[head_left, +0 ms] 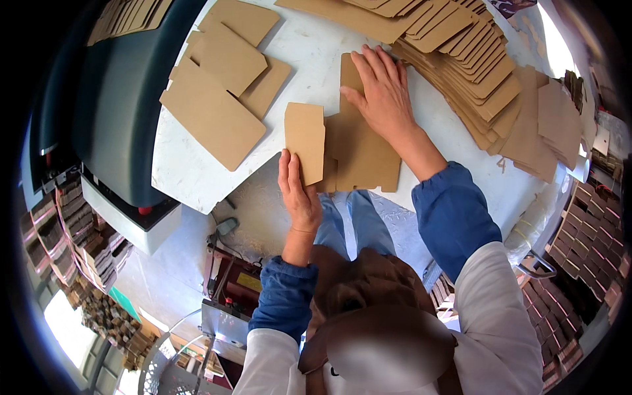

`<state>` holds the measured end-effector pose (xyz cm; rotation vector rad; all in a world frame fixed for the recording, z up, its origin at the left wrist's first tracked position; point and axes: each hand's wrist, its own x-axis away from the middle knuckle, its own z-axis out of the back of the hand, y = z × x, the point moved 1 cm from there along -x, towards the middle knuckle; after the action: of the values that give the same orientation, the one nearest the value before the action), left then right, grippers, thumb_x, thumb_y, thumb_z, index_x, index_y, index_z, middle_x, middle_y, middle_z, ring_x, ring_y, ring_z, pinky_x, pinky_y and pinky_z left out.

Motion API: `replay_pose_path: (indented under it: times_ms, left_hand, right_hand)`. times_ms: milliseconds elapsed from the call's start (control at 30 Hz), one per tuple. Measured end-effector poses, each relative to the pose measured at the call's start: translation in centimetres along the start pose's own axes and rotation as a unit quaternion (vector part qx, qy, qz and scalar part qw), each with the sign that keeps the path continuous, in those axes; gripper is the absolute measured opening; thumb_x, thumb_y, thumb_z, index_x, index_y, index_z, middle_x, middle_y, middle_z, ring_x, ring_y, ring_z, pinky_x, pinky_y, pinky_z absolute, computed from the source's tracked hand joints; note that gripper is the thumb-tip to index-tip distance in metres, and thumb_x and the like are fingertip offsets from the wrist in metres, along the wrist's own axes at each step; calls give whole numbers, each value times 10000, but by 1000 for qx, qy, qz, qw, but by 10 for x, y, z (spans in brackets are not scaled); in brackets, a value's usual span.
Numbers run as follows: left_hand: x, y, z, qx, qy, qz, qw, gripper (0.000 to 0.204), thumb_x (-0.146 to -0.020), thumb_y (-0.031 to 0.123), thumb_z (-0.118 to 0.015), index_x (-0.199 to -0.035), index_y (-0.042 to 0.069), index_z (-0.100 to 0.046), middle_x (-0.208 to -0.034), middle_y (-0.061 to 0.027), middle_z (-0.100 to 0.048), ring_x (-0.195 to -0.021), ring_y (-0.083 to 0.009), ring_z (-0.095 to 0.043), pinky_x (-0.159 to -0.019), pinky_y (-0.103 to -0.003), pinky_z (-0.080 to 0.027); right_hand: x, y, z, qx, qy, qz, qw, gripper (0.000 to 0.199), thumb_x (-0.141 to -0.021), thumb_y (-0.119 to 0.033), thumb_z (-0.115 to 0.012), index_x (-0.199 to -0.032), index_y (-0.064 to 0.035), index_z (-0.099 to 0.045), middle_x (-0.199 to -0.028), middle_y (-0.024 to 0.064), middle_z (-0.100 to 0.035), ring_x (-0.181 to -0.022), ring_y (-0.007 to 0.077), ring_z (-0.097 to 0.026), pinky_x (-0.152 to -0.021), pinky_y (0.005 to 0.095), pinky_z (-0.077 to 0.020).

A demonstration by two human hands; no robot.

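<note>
Cardboard blanks (484,89) fan beside the right hand (385,99), which lies spread on a flat brown sheet (372,158); left hand (302,201) touches an angular panel (305,135), grip unclear.

Plain brown cardboard blank (368,148), unprinted on the side that shows, lies flat at the near edge of the white table (197,174), its long side running away from that edge toward the far side. Its far part is narrower; its left side steps outward lower down, and small notches break its near end, which reaches the table's near edge. A shadow darkens its middle. At its left, a narrower, paler cardboard panel (305,141) appears raised, its long sides roughly parallel to the blank's, its near end cut at a slant. Whether the two are joined cannot be told.
</note>
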<state>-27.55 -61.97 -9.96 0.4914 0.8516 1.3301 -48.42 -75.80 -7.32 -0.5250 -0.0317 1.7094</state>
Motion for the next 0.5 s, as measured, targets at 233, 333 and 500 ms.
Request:
replay_pose_path:
  times_ms: [233, 333, 500]
  left_hand:
    - [-1, 11, -10, 25, 26, 44, 998, 499, -949, 37, -420, -1443, 4, -360, -1509, -207, -290, -1397, -364, -302, -1131, -421, -263]
    - [-2, 10, -13, 24, 31, 48, 998, 492, -953, 39, -418, -1441, 1, -363, -1508, -201, -295, -1399, -359, -301, -1133, -417, -260]
    - [-1, 12, -10, -7, 23, 43, 999, 535, -903, -5, -449, -1434, 11, -382, -1504, -204, -311, -1385, -366, -323, -1129, -415, -267]
  right_hand:
    - [0, 2, -5, -39, -29, 25, 999, 580, -838, -438, -656, -1288, -97, -522, -1342, 57, -474, -1282, 240, -381, -1065, 591, -254]
    - [0, 0, -6, -27, -37, 28, 999, 586, -832, -449, -656, -1289, -106, -525, -1347, 32, -466, -1283, 226, -379, -1049, 636, -242]
    - [1, -2, -5, -16, -51, 17, 998, 597, -848, -469, -633, -1308, -109, -513, -1381, 36, -453, -1303, 230, -367, -1062, 621, -235]
